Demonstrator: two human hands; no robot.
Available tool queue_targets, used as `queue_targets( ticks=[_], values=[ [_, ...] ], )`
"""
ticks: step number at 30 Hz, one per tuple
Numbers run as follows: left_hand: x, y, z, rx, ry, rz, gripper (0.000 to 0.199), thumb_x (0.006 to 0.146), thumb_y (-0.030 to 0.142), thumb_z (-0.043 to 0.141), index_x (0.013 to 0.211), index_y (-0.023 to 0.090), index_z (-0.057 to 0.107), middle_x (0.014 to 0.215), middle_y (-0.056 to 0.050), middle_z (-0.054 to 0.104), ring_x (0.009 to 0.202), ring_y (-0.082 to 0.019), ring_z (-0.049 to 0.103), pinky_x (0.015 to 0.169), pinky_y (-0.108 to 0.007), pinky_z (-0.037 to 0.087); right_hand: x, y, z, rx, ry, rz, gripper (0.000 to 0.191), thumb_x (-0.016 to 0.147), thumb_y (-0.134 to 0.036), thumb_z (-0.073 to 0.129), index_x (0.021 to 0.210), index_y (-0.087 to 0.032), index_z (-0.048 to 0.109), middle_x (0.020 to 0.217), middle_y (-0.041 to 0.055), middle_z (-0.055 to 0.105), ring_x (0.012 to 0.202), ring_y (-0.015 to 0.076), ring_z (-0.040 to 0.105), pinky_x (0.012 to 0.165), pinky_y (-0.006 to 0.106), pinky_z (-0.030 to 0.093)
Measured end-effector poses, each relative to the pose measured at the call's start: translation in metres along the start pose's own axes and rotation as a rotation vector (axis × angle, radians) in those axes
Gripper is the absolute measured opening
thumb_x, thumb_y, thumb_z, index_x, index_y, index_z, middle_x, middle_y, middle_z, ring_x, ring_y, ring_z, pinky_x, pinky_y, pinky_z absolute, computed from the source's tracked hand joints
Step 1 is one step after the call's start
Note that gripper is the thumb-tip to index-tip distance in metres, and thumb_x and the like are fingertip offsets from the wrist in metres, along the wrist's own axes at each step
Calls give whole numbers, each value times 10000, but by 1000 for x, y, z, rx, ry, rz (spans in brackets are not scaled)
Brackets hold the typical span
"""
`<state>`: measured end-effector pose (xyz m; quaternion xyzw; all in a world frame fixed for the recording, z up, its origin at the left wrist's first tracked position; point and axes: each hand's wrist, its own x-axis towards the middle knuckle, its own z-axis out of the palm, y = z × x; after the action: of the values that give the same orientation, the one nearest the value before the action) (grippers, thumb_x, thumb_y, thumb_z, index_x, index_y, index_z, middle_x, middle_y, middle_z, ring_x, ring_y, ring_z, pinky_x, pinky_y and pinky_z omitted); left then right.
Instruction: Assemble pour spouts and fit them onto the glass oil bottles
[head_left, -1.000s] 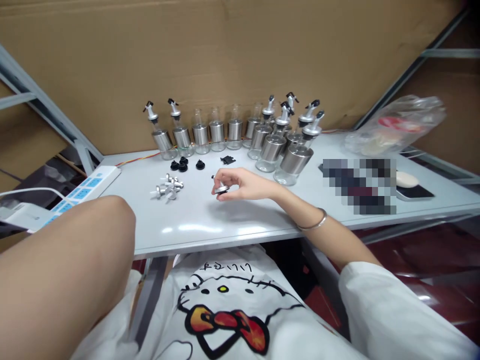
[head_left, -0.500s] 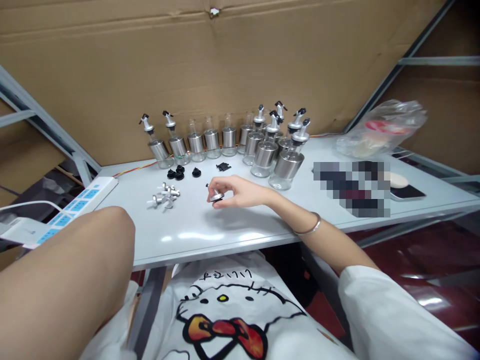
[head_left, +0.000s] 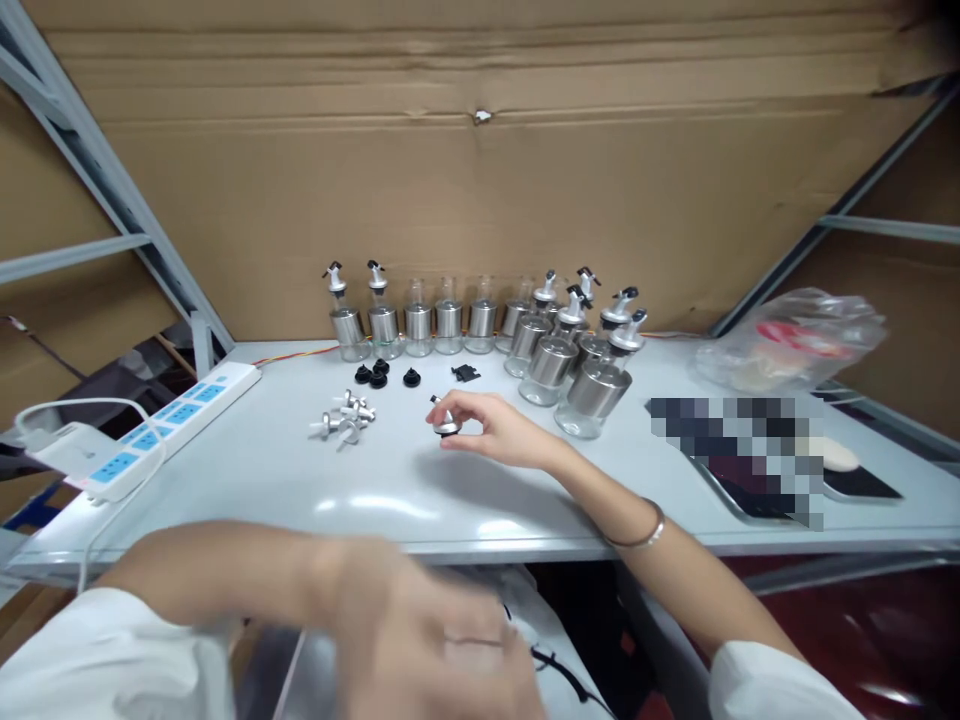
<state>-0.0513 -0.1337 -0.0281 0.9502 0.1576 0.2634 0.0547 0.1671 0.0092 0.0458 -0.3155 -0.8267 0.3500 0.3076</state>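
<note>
My right hand (head_left: 504, 430) is over the middle of the table, thumb and fingers closed on a silver pourer spout (head_left: 448, 427) with a black tip and black base. In the foreground, my left hand (head_left: 427, 640) is smeared by motion, so its fingers cannot be read. To the left of the right hand lies a loose pile of silver spout parts (head_left: 348, 422). Several black rubber stoppers (head_left: 377, 376) sit behind that pile, one of them (head_left: 412, 378) slightly apart. Small black pieces (head_left: 466, 373) lie just beyond the right hand.
Glass bottles with steel sleeves (head_left: 448, 322) line the back, some open-necked, others topped with pourers, like the nearest one (head_left: 594, 395). A white power strip (head_left: 169, 425) runs along the left edge. A clear plastic bag (head_left: 795, 340) and a dark flat device (head_left: 862, 485) are at right.
My left hand has come into view, moving across the bottom foreground, where only a bare limb showed at left before. The view has tilted upward. My right hand keeps its hold on the pourer spout.
</note>
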Motion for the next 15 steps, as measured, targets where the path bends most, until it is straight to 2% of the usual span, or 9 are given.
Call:
queue_targets(
  ticks=[2,3,5,6,9,11,15],
  values=[
    [30,-51,-5,34,91,59,181,891,320,528,1043,415,549,1105,15,585,969,-193,592,781,-380,554,0,0,3,28,56,-23,146,795,-258,660,896,-203,571,985,39,647,824,142,578,815,327,467],
    [44,-75,-7,54,178,71,217,885,257,516,1051,397,524,1069,4,576,950,-191,585,777,-379,542,0,0,5,70,85,-28,171,792,-260,663,913,-206,554,964,36,643,821,142,584,809,327,474],
    [65,-112,-10,74,393,7,300,865,152,497,1111,317,448,1028,-33,531,933,-181,553,784,-362,510,0,0,8,199,134,-18,294,769,-256,685,989,-218,492,934,26,631,814,140,606,787,319,492],
    [72,-123,-10,50,469,-54,335,865,162,511,1157,284,402,1029,-51,499,941,-183,529,785,-357,498,1,0,9,262,153,-8,368,755,-251,698,1029,-225,454,910,15,623,803,137,616,770,311,499],
    [79,-134,-5,-102,501,-167,407,886,260,550,1218,255,315,1038,-58,436,892,-160,495,721,-301,472,2,0,11,333,186,26,469,725,-254,725,1067,-229,404,784,-28,591,744,136,630,705,287,501],
    [78,-133,-2,-187,460,-176,386,908,305,533,1227,272,317,1019,-41,435,832,-136,487,683,-263,455,2,-1,11,325,187,58,451,704,-285,744,1014,-221,423,726,-37,592,716,146,640,681,288,500],
    [76,-132,-4,-239,324,-198,298,931,367,492,1202,273,412,975,-24,457,822,-132,491,739,-274,467,1,-1,13,254,141,125,463,670,-350,771,934,-222,413,805,15,695,783,190,684,716,320,514]
  ],
)
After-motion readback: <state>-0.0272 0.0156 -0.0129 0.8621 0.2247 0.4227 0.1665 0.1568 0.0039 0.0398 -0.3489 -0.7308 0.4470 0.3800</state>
